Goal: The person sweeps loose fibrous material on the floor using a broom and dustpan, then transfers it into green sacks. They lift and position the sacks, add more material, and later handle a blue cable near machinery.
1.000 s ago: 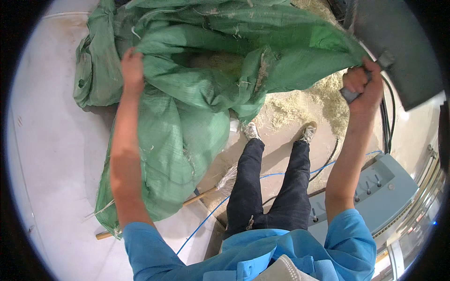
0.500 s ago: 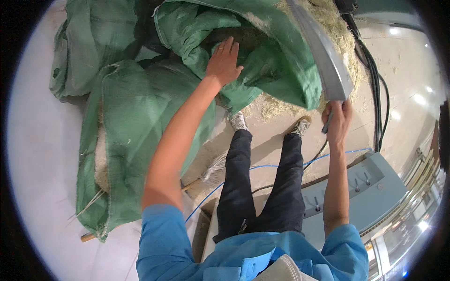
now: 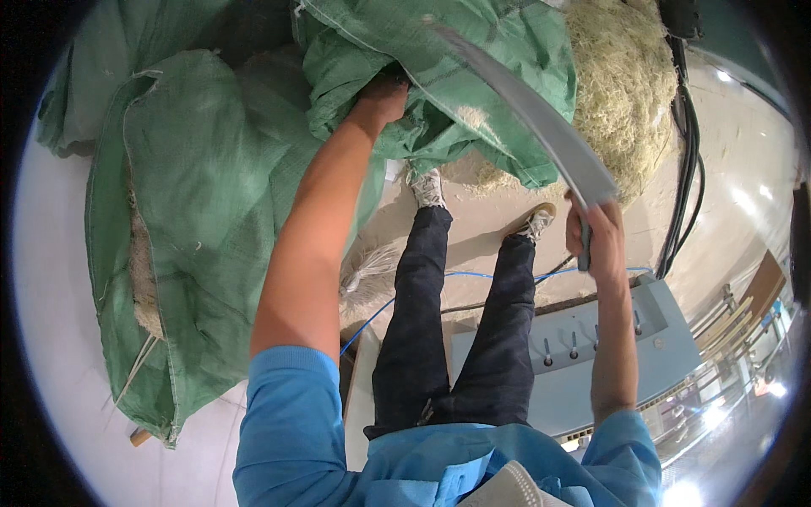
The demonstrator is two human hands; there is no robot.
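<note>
My left hand [image 3: 387, 95] reaches into the dark mouth of a green woven sack [image 3: 507, 80], its fingers lost in shadow and folds. I cannot tell whether they grip the cloth. My right hand [image 3: 604, 237] is closed round the dark handle of a long grey blade [image 3: 541, 122], broad near the grip and narrowing away from it. Its exact kind is not clear. The blade slants up and left across the front of the sack. Behind it, a pale patch of loose fibre [image 3: 473, 117] clings to the cloth.
Another full green sack [image 3: 211, 186] stands at the left. Pale shredded fibre [image 3: 621, 84] is heaped beyond the sack, right of it. Black cables [image 3: 686, 152] run along the right. A blue-grey machine panel [image 3: 574, 334] and a thin blue hose [image 3: 477, 274] lie near my legs.
My left hand, spread on the sack before, has gone into its mouth. The sack's rim has folded over toward me. The blade has swung left, across the sack.
</note>
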